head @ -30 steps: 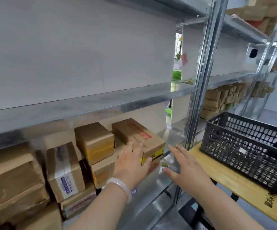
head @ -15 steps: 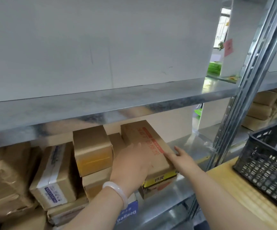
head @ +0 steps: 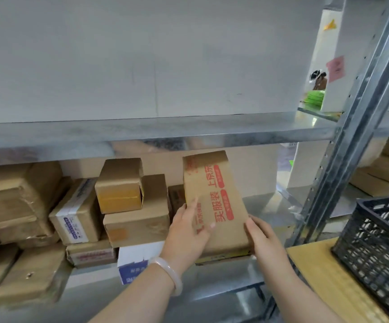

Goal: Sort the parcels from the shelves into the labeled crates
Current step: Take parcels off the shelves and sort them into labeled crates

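Observation:
A brown cardboard parcel with red print [head: 214,197] is tilted up on the lower metal shelf [head: 265,206], its near end raised. My left hand [head: 186,231], with a pale bangle on the wrist, grips its left edge with the thumb on top. Along its right near corner my right hand [head: 262,238] clasps the side. A black slatted crate [head: 375,250] stands at the right on a wooden table [head: 324,276]. Other brown parcels [head: 121,192] are stacked to the left on the same shelf.
The upper metal shelf [head: 165,134] runs just above the parcel. A slanted metal upright [head: 349,141] divides this bay from another bay of brown boxes [head: 384,173] at the right. A white and blue box [head: 135,264] lies under the stack.
Both hands closed on the red-printed parcel and tipped it up off the box beneath. The view moved closer and to the left.

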`<state>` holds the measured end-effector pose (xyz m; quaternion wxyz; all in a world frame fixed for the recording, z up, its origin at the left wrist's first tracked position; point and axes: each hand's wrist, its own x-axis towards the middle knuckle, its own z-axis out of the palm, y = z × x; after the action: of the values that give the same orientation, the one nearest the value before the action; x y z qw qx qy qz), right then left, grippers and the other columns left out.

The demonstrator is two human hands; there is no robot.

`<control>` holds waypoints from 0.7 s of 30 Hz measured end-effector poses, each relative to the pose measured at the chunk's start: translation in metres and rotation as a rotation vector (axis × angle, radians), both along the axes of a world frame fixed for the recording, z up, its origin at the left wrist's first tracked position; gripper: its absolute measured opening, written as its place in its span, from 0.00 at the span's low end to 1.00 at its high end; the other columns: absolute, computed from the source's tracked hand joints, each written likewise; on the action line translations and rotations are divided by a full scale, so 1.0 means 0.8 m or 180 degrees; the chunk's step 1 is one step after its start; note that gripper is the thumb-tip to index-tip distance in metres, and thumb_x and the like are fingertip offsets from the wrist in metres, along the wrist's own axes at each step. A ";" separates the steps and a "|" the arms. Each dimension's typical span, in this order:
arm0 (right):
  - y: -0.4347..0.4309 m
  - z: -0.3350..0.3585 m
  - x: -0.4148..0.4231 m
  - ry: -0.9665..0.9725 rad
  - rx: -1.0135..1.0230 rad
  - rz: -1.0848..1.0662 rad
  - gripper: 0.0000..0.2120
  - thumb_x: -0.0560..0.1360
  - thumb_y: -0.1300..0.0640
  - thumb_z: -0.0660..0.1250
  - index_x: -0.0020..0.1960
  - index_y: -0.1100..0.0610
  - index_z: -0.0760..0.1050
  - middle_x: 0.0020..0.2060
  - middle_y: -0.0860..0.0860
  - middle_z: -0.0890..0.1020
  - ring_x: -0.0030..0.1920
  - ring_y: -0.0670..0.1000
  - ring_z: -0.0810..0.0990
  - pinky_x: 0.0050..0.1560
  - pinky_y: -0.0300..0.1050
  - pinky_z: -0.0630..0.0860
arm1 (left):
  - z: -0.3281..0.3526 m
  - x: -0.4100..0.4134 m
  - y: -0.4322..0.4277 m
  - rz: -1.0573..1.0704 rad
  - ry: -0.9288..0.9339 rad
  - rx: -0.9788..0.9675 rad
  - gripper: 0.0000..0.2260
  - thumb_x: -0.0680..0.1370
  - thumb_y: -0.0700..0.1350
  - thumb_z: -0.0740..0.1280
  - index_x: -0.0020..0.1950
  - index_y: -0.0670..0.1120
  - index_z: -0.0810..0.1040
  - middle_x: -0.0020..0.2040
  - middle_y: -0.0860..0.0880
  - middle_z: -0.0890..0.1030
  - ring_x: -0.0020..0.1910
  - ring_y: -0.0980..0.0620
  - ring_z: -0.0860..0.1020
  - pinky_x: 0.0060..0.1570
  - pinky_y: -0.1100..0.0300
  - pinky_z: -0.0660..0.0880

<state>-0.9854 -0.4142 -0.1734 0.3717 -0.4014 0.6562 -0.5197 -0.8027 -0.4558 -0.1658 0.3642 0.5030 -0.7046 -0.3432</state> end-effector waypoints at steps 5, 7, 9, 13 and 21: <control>0.041 -0.003 -0.029 -0.0440 -0.0039 0.0231 0.15 0.76 0.39 0.64 0.60 0.42 0.76 0.56 0.46 0.81 0.56 0.48 0.79 0.53 0.53 0.79 | -0.019 -0.006 0.056 0.0143 0.0547 0.0055 0.31 0.78 0.49 0.70 0.74 0.67 0.58 0.66 0.69 0.65 0.65 0.74 0.64 0.56 0.78 0.67; 0.053 -0.007 -0.036 -0.0751 0.0077 0.0571 0.33 0.67 0.36 0.70 0.69 0.43 0.71 0.62 0.47 0.78 0.62 0.51 0.76 0.60 0.55 0.76 | -0.025 -0.003 0.077 0.0216 0.0608 0.0134 0.30 0.78 0.49 0.69 0.71 0.70 0.58 0.67 0.70 0.65 0.67 0.69 0.64 0.61 0.73 0.65; 0.064 -0.008 -0.036 -0.0993 0.0191 0.0927 0.45 0.60 0.35 0.74 0.74 0.45 0.66 0.65 0.49 0.76 0.64 0.54 0.76 0.65 0.59 0.73 | -0.027 0.003 0.093 0.0264 0.0590 0.0180 0.30 0.78 0.48 0.70 0.74 0.66 0.59 0.70 0.65 0.65 0.67 0.70 0.65 0.57 0.79 0.64; 0.090 -0.004 -0.016 -0.0620 -0.0197 0.1095 0.41 0.56 0.34 0.75 0.67 0.35 0.66 0.61 0.44 0.78 0.56 0.46 0.80 0.48 0.46 0.80 | -0.011 0.016 0.123 0.0429 0.0431 0.0260 0.43 0.70 0.64 0.73 0.79 0.55 0.57 0.71 0.60 0.65 0.66 0.66 0.66 0.65 0.70 0.65; 0.141 0.016 0.078 -0.0251 -0.1023 0.1397 0.27 0.63 0.33 0.70 0.61 0.27 0.69 0.54 0.33 0.79 0.56 0.37 0.78 0.45 0.35 0.79 | 0.019 0.098 0.182 0.0463 0.1124 0.0687 0.62 0.51 0.73 0.76 0.79 0.63 0.49 0.69 0.55 0.72 0.68 0.53 0.73 0.70 0.45 0.68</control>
<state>-0.9228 -0.3013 -0.1603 0.4322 -0.5672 0.4477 -0.5394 -0.7246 -0.3099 -0.1509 0.4498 0.5208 -0.5509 -0.4722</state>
